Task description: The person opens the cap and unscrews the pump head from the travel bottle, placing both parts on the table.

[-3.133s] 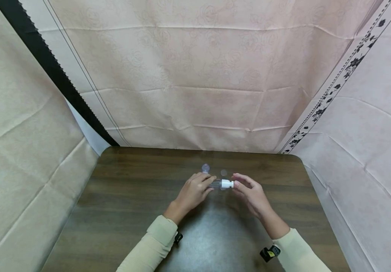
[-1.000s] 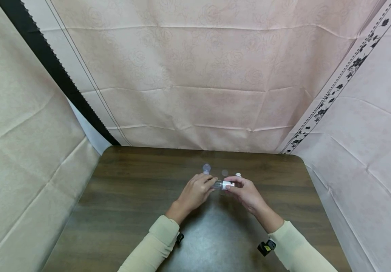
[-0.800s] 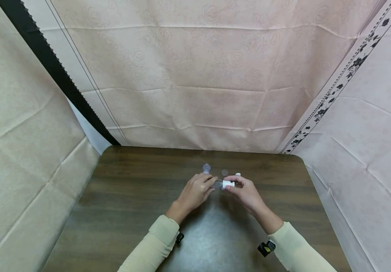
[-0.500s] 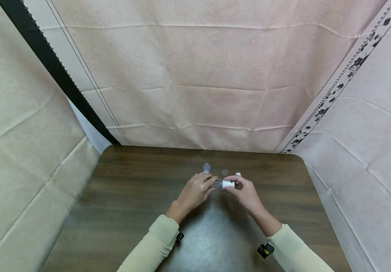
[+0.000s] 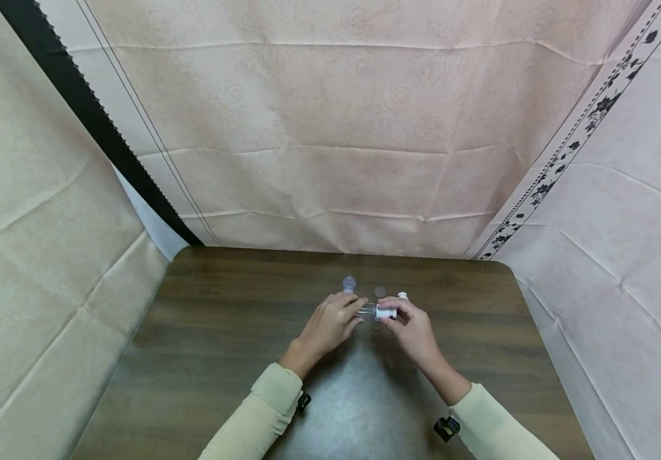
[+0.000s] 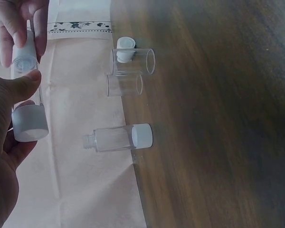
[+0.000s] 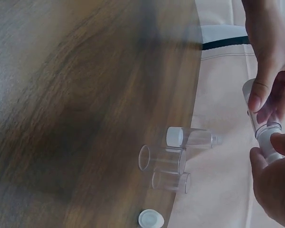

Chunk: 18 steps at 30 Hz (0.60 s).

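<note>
In the head view my left hand [image 5: 328,322] grips a clear plastic pump bottle [image 5: 366,311], held sideways. Its white base [image 6: 30,124] shows past my left thumb in the left wrist view. My right hand [image 5: 413,326] pinches the white collar [image 5: 386,313] at the bottle's other end between thumb and fingers. That collar sits at the bottle's neck; whether it is fully seated I cannot tell. A second clear bottle with a white base [image 7: 175,137] stands on the table, with a large clear cap [image 7: 162,159] and a smaller clear cap [image 7: 171,182] beside it.
A small white pump top [image 7: 151,219] stands by the clear caps, just beyond my right hand. The brown wooden table [image 5: 221,358] has a back edge close behind these parts, with pale cloth [image 5: 330,160] hanging behind and at both sides.
Since the earliest frame my right fingers have moved left, from the collar's tip onto its side. Over the last second my right wrist has shifted slightly left; my left hand stays put.
</note>
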{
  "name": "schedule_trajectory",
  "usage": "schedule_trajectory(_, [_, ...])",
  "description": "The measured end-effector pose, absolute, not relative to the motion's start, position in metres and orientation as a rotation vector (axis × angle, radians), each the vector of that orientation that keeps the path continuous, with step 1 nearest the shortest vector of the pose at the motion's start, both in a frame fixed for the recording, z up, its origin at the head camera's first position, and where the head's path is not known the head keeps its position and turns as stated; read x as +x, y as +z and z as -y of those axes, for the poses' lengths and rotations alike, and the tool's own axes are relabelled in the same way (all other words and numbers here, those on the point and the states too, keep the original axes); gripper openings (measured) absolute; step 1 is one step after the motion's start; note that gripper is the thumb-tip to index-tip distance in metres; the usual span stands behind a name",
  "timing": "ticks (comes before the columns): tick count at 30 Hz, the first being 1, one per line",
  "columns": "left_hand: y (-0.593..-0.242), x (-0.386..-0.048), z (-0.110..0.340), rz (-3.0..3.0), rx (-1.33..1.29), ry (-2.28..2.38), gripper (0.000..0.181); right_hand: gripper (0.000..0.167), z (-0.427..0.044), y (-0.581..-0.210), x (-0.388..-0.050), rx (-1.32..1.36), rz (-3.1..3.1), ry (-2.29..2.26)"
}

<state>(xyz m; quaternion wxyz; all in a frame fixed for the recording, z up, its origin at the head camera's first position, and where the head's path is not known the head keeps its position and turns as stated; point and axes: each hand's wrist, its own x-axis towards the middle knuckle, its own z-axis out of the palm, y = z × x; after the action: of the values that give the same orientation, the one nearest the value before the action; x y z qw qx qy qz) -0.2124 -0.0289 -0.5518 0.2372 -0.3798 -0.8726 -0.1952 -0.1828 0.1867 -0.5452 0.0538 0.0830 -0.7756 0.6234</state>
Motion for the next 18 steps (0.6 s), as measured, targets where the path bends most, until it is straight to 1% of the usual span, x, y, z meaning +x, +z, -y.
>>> schedule_trajectory(6, [-0.551, -0.214, 0.030, 2.387, -1.049, -0.551, 0.040, 0.024, -0.185, -0.550, -0.179, 0.351, 2.313, 1.757])
schedule_trajectory(14, [-0.550, -0.215, 0.031, 2.362, -1.070, -0.594, 0.040, 0.023, -0.185, -0.560, -0.179, 0.536, 2.242, 1.410])
schedule_trajectory(18, [-0.551, -0.215, 0.031, 2.364, -1.072, -0.614, 0.042, 0.024, -0.183, -0.563, -0.180, 0.585, 2.175, 1.390])
